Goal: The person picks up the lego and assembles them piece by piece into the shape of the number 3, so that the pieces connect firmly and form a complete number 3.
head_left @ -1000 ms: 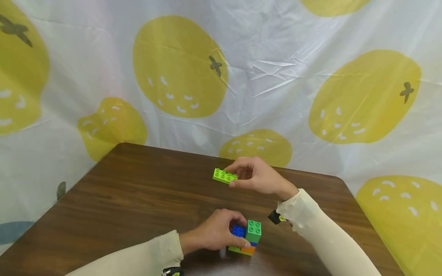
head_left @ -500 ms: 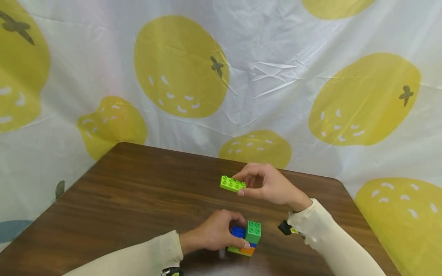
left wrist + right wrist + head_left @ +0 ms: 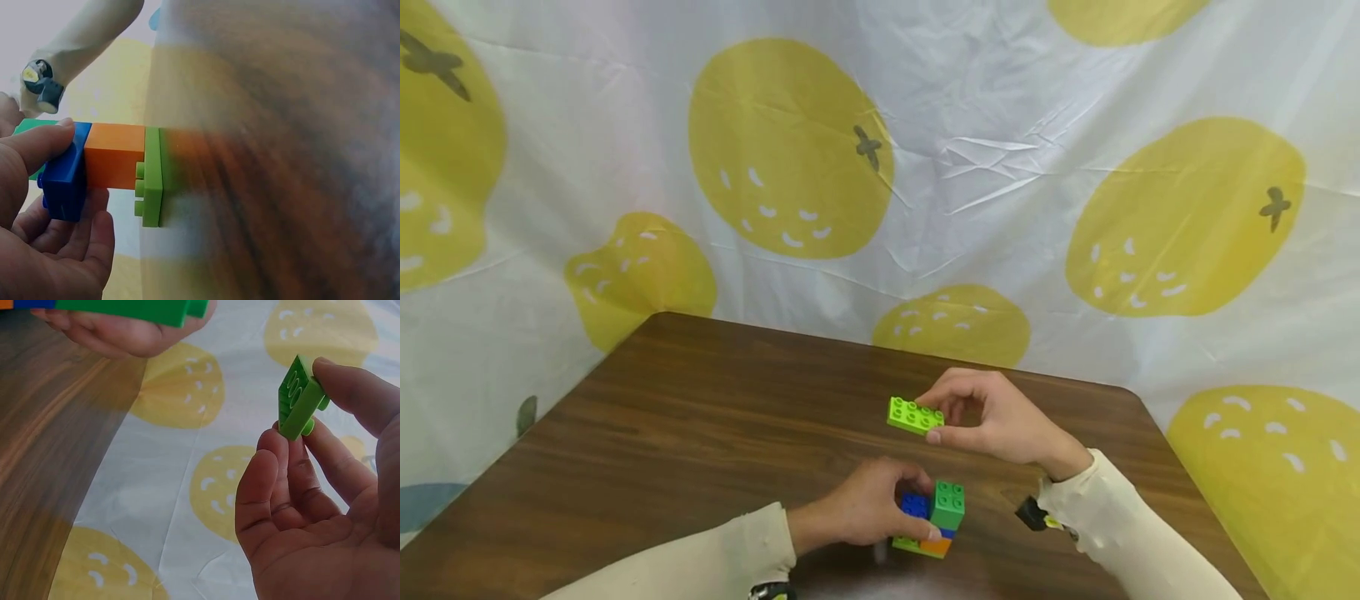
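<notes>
My right hand (image 3: 1000,421) pinches a flat lime-green toy brick (image 3: 915,416) by its edges, above the table and beyond the stack. Its hollow underside shows in the right wrist view. My left hand (image 3: 872,504) grips a small stack of toy bricks near the table's front, thumb and fingers on either side of the blue brick (image 3: 65,178). In that stack a flat lime-green brick (image 3: 153,178) forms the base, an orange brick (image 3: 115,153) sits on it, then the blue one, and a green brick (image 3: 948,503) tops its right end. The thumb covers part of the blue brick.
The brown wooden table (image 3: 700,417) runs back to a hanging white cloth (image 3: 985,208) printed with yellow fruit. Both wrists wear small dark devices, the right one (image 3: 1033,514) hanging below its sleeve.
My right hand has come nearer and slightly to the right with the flat lime-green brick, down toward the stack in the head view. My left hand stays around the stack.
</notes>
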Demonstrator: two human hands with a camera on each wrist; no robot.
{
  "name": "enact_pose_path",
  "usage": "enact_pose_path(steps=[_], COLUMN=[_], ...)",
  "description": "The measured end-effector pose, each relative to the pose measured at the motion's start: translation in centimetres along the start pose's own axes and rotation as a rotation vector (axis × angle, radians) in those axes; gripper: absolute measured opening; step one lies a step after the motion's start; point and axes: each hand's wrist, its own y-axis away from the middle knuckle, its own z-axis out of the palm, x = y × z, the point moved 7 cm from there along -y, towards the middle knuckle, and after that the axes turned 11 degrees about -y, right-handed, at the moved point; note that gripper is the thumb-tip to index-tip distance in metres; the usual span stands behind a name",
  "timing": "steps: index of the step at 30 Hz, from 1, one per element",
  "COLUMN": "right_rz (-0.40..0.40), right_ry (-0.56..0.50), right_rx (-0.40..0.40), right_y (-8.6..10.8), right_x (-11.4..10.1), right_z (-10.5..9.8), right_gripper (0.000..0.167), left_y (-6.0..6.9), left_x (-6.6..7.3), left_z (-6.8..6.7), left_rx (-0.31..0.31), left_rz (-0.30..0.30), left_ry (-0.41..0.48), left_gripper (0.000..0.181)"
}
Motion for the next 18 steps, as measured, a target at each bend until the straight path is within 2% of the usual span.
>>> enact_pose_path(steps=[7, 18], right_rz=[0.008, 0.022], right_ry=[-0.038, -0.056], right_rx=[-0.008, -0.007], right_y=[1.4, 3.4], right_x=[0.1, 0.5], right_z=[0.4, 0.7], right_gripper=[0.031, 0.032], left_y=[0.1, -0.1], left_x=[-0.2, -0.5], left_z=[-0.1, 0.1], left_rx=[0.021, -0.007], left_rz=[0.007, -0.017], left_ry=[0.010, 0.064], left_gripper=[0.035, 0.034])
